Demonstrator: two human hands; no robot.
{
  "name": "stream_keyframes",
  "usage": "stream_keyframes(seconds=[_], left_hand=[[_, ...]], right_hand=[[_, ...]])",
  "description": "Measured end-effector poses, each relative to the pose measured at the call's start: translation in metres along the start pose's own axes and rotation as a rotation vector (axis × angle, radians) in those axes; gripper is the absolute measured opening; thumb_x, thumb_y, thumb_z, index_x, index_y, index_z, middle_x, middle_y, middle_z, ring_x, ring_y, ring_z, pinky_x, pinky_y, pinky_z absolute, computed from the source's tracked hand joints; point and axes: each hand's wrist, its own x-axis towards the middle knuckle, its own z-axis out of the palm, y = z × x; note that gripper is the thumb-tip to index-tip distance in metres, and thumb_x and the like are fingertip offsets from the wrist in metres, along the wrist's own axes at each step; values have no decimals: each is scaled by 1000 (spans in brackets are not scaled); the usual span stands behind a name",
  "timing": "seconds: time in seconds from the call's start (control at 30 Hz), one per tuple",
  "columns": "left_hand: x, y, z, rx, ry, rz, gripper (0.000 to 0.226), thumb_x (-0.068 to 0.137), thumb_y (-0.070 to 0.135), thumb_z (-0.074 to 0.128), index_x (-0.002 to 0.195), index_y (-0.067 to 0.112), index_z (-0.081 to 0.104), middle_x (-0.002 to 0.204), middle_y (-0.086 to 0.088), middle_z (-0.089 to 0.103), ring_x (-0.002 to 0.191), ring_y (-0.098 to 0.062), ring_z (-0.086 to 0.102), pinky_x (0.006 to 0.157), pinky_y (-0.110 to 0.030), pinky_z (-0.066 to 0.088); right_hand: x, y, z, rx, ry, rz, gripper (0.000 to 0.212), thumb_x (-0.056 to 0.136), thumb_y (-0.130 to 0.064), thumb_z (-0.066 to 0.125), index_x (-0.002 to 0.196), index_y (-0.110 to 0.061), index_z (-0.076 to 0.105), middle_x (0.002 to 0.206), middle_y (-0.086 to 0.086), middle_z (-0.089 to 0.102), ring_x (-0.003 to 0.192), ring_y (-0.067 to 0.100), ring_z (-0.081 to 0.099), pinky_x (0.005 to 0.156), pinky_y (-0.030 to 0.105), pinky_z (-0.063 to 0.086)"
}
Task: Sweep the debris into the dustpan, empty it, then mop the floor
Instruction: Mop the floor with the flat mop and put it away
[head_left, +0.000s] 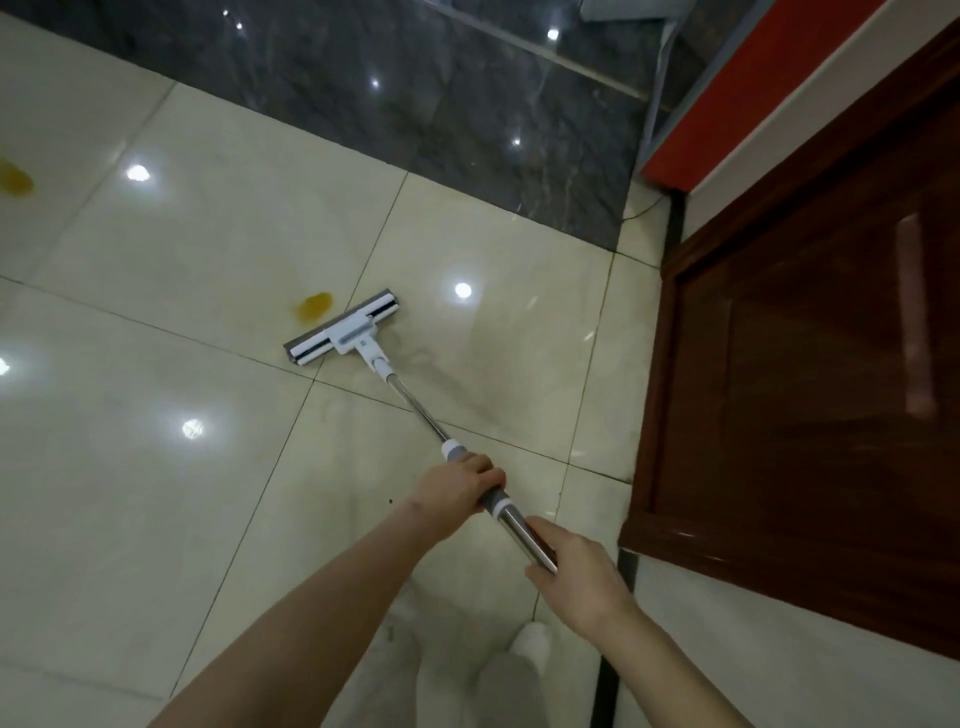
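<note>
A flat mop with a white and grey head (344, 330) lies on the glossy cream tile floor (156, 467), its metal pole (415, 410) running down to my hands. My left hand (460, 488) grips the grey sleeve of the pole. Lower on the bare steel part, my right hand (571, 571) holds the pole. A small orange-yellow stain (314, 305) lies just left of the mop head, apart from it. A second, larger yellow stain (15, 179) shows at the far left edge. Faint wet streaks mark the tile right of the mop head.
A dark red-brown wooden door (810, 415) stands along the right, close to my right hand. A dark grey marble strip (415, 104) borders the cream tiles at the top. My white shoe (532, 642) shows at the bottom. A thin cable (647, 208) runs near the door frame.
</note>
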Motion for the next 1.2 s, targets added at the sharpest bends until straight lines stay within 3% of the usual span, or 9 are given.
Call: stream_keyframes(seconds=[0.13,0.23,0.43,0.53,0.6,0.73,0.83,1.1,1.2], left_hand=[[-11,14,13,-201,169,-296,47,78,26,74,121,24,56,124,-2,52,110,-22,53,91,-35,49],[-23,38,21,-283,274,-564,46,89,29,62,133,26,47,124,-6,52,105,-23,55,88,-31,46],[-11,94,52,-545,364,-799,42,95,40,45,134,25,38,106,-17,61,94,-34,61,80,-42,52],[0,118,57,-869,450,-934,48,90,39,54,133,31,35,106,-18,60,84,-34,65,63,-43,60],[8,127,63,-974,482,-1019,54,88,31,59,136,32,33,111,-19,56,86,-35,65,59,-44,60],[21,138,81,-915,473,-1096,57,87,25,64,137,18,36,112,-20,55,89,-38,64,60,-46,59],[28,138,91,-982,485,-1122,61,87,31,63,140,22,33,114,-17,54,91,-36,63,60,-42,59],[46,120,104,-1006,517,-1096,48,88,21,56,129,19,32,103,-17,55,74,-33,60,53,-46,58],[45,109,103,-979,525,-1099,46,87,20,55,127,19,34,99,-15,56,72,-32,60,43,-36,54]], right_hand=[[-2,25,-20,108,-285,-36,66,87,-16,59,138,-48,31,107,0,54,82,23,64,62,32,59],[-7,41,-27,125,-363,-83,72,89,-17,59,143,-48,24,105,2,51,67,18,62,48,24,54],[-22,83,-21,156,-372,-218,75,86,-19,62,144,-47,24,95,-10,50,69,13,61,53,25,56],[-32,108,-9,120,-354,-238,68,88,-18,58,143,-42,26,89,-14,47,68,9,58,52,20,51],[-37,123,0,105,-319,-240,56,91,-21,53,138,-40,30,85,-10,50,66,10,58,59,27,55],[-40,142,17,2,-223,-199,55,96,-33,41,143,-47,15,87,-2,55,82,20,64,75,36,57],[-38,148,25,14,-131,-179,53,97,-31,40,141,-49,17,83,-1,55,82,21,65,77,40,58],[-14,145,26,-111,-137,-201,66,99,-33,43,149,-48,2,107,3,64,101,17,63,93,28,50],[-8,134,28,-145,-181,-175,66,100,-37,42,149,-46,0,105,2,63,104,15,62,95,26,47]])
